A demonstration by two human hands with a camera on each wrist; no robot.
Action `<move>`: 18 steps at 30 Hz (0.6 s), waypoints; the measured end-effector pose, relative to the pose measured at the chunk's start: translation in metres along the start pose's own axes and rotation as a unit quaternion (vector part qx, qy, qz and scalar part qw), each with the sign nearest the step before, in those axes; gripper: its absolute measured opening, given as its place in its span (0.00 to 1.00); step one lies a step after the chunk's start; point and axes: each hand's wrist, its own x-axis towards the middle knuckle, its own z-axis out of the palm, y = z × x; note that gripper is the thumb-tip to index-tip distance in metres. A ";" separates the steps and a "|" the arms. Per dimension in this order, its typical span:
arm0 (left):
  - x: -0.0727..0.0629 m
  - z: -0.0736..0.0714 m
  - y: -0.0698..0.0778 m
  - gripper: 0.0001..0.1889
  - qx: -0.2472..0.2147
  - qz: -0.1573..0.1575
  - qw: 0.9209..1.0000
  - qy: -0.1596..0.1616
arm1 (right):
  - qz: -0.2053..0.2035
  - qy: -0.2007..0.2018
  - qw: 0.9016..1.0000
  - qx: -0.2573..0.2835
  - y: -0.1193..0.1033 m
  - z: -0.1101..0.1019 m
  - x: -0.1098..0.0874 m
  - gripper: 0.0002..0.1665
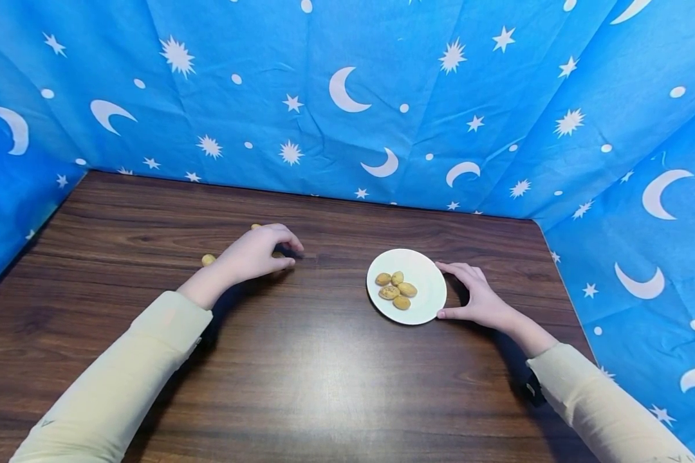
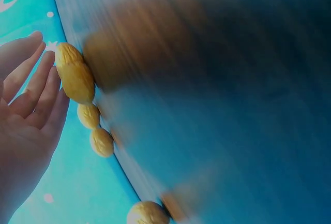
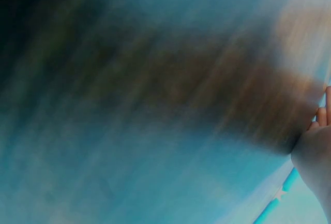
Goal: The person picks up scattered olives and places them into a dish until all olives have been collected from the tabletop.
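Note:
A white plate (image 1: 427,286) on the table holds several oval, yellow-brown nuts (image 1: 389,292). At its right rim my right hand (image 1: 482,301) holds the edge between thumb and fingers, with the palm apart from the plate. My left hand (image 1: 257,252) is over the table on the left, thumb and fingertips spaced apart. A nut (image 1: 278,255) shows partly between them. In the left wrist view, wrinkled nuts (image 2: 77,81) are beside the left fingers, not gripped. The right wrist view shows only part of the right hand (image 3: 315,144); the plate is not identifiable there.
Loose nuts lie near the left wrist (image 1: 208,260) and behind the left hand (image 1: 256,226). The dark wooden table (image 1: 324,386) meets a blue star-and-moon cloth (image 1: 301,128) at its back and sides.

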 end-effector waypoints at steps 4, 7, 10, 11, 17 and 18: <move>-0.002 -0.001 -0.006 0.12 0.014 0.007 1.000 0.002 | -0.005 0.003 1.000 -0.001 0.000 -0.001 0.000 0.56; -0.004 -0.003 -0.008 0.12 0.022 0.009 1.000 -0.002 | -0.013 0.007 1.000 -0.002 -0.001 -0.002 0.000 0.56; -0.005 -0.004 -0.009 0.12 0.025 0.009 1.000 -0.006 | -0.015 0.007 1.000 -0.002 -0.001 -0.001 0.000 0.56; -0.005 -0.004 -0.010 0.12 0.026 0.010 1.000 -0.006 | -0.014 0.007 1.000 -0.002 -0.001 -0.001 0.000 0.56; -0.006 -0.005 -0.015 0.10 0.034 0.011 0.999 -0.009 | -0.005 0.003 1.000 0.000 -0.001 -0.001 -0.001 0.56; -0.006 -0.005 -0.016 0.10 0.035 0.012 0.999 -0.010 | -0.006 0.003 1.000 -0.001 -0.001 -0.001 -0.001 0.56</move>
